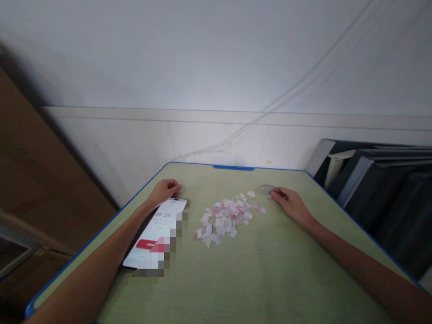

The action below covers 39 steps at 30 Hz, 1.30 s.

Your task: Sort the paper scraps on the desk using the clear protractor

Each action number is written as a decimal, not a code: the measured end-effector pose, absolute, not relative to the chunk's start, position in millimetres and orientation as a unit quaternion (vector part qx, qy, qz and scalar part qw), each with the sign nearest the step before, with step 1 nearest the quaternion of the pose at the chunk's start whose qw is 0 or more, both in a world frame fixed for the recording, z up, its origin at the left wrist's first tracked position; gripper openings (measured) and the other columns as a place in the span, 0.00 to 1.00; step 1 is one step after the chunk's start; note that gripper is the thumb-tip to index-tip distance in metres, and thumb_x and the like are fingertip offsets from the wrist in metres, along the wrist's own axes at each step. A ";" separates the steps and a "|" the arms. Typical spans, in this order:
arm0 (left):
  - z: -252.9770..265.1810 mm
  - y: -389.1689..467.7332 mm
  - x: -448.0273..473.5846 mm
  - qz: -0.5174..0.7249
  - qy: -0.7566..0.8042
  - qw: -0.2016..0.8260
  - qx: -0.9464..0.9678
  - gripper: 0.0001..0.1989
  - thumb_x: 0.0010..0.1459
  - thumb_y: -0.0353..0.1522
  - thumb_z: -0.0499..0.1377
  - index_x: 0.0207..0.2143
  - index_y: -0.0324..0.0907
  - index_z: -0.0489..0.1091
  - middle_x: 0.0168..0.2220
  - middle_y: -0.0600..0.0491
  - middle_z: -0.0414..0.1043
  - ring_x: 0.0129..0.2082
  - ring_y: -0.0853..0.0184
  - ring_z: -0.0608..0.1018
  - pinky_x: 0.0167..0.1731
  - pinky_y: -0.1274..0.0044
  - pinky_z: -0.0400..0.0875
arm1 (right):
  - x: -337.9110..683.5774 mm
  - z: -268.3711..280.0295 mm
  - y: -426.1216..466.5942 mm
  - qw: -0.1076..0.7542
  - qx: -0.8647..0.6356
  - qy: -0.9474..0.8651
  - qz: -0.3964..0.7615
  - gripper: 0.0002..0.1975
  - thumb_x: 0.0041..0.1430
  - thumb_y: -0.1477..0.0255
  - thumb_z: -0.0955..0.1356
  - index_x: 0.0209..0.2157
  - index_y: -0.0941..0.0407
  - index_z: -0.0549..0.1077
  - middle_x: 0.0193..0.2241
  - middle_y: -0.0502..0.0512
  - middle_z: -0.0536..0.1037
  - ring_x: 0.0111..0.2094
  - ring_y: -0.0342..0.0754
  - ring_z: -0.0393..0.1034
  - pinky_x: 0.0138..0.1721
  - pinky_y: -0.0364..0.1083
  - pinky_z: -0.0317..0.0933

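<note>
The pile of small paper pieces (221, 230) lies loose on the table (263, 279), and it serves here as the landmark. Just beyond its far right edge, the right hand (288, 200) pinches the rim of a clear round disc (263, 189) between closed fingertips; whether the disc is lifted or resting cannot be told. The left hand (171, 188) is beyond the pile to its left, fingers curled inward; if it holds something small, one cannot tell. The phone (153, 229) lies left of the pile, close to the left forearm. For good work, the disc is best moved slowly and level, because such light pieces would probably scatter from a quick movement or breath.
</note>
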<state>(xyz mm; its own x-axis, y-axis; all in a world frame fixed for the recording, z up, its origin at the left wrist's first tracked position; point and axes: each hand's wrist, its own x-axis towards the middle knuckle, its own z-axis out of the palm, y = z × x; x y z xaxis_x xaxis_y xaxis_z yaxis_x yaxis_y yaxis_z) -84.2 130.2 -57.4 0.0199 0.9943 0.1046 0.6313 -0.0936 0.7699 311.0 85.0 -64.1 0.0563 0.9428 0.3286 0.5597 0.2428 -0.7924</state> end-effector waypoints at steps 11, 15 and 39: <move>-56.1 129.1 -83.1 0.334 0.611 0.264 0.668 0.12 0.42 0.41 0.56 0.16 0.41 0.65 0.13 0.56 0.66 0.14 0.72 0.65 0.17 0.79 0.57 | 298.7 -58.9 62.1 0.376 -0.535 -0.710 0.262 0.14 0.49 0.62 0.65 0.21 0.57 0.70 0.19 0.51 0.72 0.24 0.47 0.65 0.27 0.45 0.58; -55.1 129.2 -82.2 0.330 0.615 0.266 0.665 0.13 0.41 0.41 0.55 0.16 0.41 0.65 0.13 0.56 0.65 0.14 0.72 0.64 0.17 0.79 0.56 | 306.4 -58.6 25.8 0.364 -0.544 -0.705 0.274 0.17 0.53 0.59 0.63 0.20 0.57 0.68 0.17 0.50 0.69 0.21 0.46 0.63 0.23 0.44 0.56; -57.5 129.7 -87.1 0.321 0.613 0.242 0.680 0.13 0.43 0.40 0.56 0.17 0.40 0.65 0.14 0.55 0.66 0.14 0.72 0.65 0.16 0.80 0.56 | 284.9 -47.8 -32.8 0.222 -0.398 -0.869 0.194 0.12 0.64 0.70 0.59 0.29 0.57 0.68 0.24 0.52 0.71 0.25 0.44 0.67 0.27 0.41 0.60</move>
